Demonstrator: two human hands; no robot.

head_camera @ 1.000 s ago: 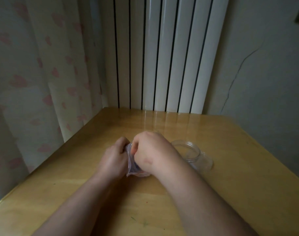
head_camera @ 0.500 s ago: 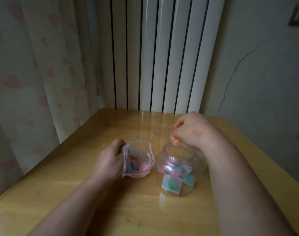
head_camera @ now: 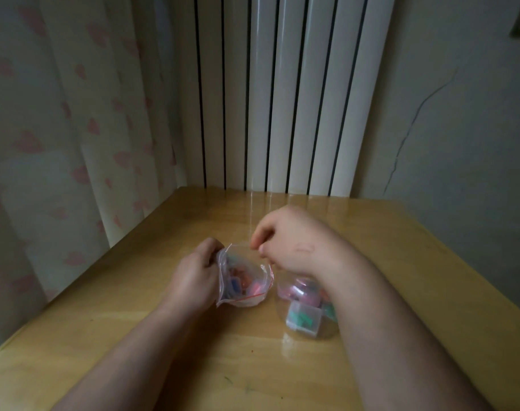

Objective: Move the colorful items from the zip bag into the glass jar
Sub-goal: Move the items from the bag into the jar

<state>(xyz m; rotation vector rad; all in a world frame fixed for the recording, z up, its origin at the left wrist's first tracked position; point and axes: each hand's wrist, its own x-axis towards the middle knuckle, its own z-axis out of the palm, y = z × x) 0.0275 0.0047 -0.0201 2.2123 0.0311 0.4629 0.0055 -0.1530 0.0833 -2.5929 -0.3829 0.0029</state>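
A clear zip bag (head_camera: 246,280) with a red seal line stands open on the wooden table (head_camera: 401,247); small red, blue and pink items show inside it. My left hand (head_camera: 196,274) grips the bag's left edge. My right hand (head_camera: 285,238) hovers just above the bag's mouth, fingers curled and pinched together, with nothing visible in them. To the right of the bag stands the glass jar (head_camera: 306,315), holding pink and green items in small clear boxes. My right wrist hides the jar's mouth.
A white ribbed radiator (head_camera: 282,93) stands behind the table's far edge. A curtain with pink hearts (head_camera: 60,143) hangs close along the left side. A grey wall (head_camera: 460,114) borders the right. The table runs wide to the right of the jar.
Half a second ago my right hand held an orange item over the jar's mouth. It has since moved left to the bag's opening without the item. The left hand stayed on the bag.
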